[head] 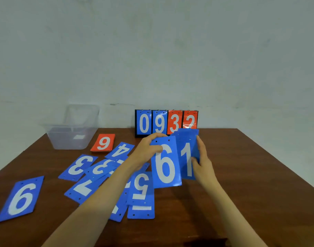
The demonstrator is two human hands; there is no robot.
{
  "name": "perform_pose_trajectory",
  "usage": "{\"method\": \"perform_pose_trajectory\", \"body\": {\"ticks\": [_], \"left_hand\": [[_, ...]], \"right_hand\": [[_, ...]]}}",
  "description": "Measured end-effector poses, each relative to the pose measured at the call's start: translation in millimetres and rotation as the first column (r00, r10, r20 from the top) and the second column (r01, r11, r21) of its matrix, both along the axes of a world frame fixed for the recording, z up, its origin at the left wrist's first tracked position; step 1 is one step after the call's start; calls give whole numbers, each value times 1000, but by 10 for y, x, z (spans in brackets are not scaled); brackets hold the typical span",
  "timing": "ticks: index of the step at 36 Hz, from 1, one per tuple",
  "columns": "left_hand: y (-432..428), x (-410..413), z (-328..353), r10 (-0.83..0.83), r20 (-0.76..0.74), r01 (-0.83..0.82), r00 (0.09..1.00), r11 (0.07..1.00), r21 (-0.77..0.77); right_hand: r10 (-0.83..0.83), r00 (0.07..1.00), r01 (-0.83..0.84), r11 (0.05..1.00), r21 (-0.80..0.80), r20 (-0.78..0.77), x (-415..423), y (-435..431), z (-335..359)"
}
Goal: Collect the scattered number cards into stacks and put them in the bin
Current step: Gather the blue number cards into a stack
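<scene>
Head camera: two blue number cards — a 6 (164,163) and a 1 (187,155) — are held raised over the table (241,166), above loose cards. To stack them cleanly, the 6 should likely slide squarely over the 1. The left hand (147,150) pinches the 6's top edge; the right hand (201,161) clasps the 1 — the clear bin (72,138) sits far left.

Both forearms are bare to the bottom of the view, with no sleeve showing. The left hand (147,151) and right hand (202,162) wear nothing: fingers bare, nails short.
</scene>
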State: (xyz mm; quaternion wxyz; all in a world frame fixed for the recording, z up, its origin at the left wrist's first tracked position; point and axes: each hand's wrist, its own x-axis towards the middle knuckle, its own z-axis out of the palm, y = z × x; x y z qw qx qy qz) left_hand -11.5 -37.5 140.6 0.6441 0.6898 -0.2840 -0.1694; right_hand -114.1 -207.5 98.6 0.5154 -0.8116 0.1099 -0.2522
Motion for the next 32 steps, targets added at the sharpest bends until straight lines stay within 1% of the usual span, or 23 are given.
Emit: {"method": "perform_pose_trajectory", "body": {"ticks": [2,5,8,10,11,13,15,16,19,20,26,27,29,31,32], "left_hand": [[44,-28,-9,8,3,-8,1000,1000,3],[87,-67,-53,57,72,-59,996,998,24],[95,-98,-129,139,82,-134,987,989,-59],[94,-108,-176,223,81,-214,972,971,-106],[95,-113,-198,275,96,-263,957,958,-118],[96,-86,-258,398,185,-384,899,917,-106],[110,-44,-305,466,249,-455,849,884,-104],[126,-34,-318,468,246,-458,849,883,-98],[153,8,-364,380,141,-370,914,925,-90],[162,12,-379,368,128,-360,921,929,-85],[169,-15,-453,399,146,-392,905,917,-73],[171,-22,-473,398,139,-394,907,917,-56],[200,-9,-544,382,134,-390,914,920,37],[264,14,-646,286,200,-330,937,913,240],[306,32,-707,205,242,-285,948,885,368]], "right_hand": [[8,1000,-8,1000,4,10,-20,46,42],[65,997,-67,997,50,36,-24,125,78],[161,985,-170,971,166,65,10,221,81],[208,975,-221,944,243,77,23,298,86],[224,971,-238,934,267,82,28,332,91],[239,966,-257,919,300,96,43,385,89],[246,964,-264,911,317,97,60,418,79],[248,964,-264,909,321,92,70,434,73],[262,963,-267,909,321,60,98,464,40],[266,963,-267,910,318,45,109,477,27],[274,961,-258,929,266,-25,137,482,-72],[259,966,-244,934,259,-23,145,478,-99],[211,977,-198,946,258,-23,172,464,-156],[160,986,-142,952,270,-43,201,424,-224],[135,989,-115,955,274,-58,212,402,-256]]}}
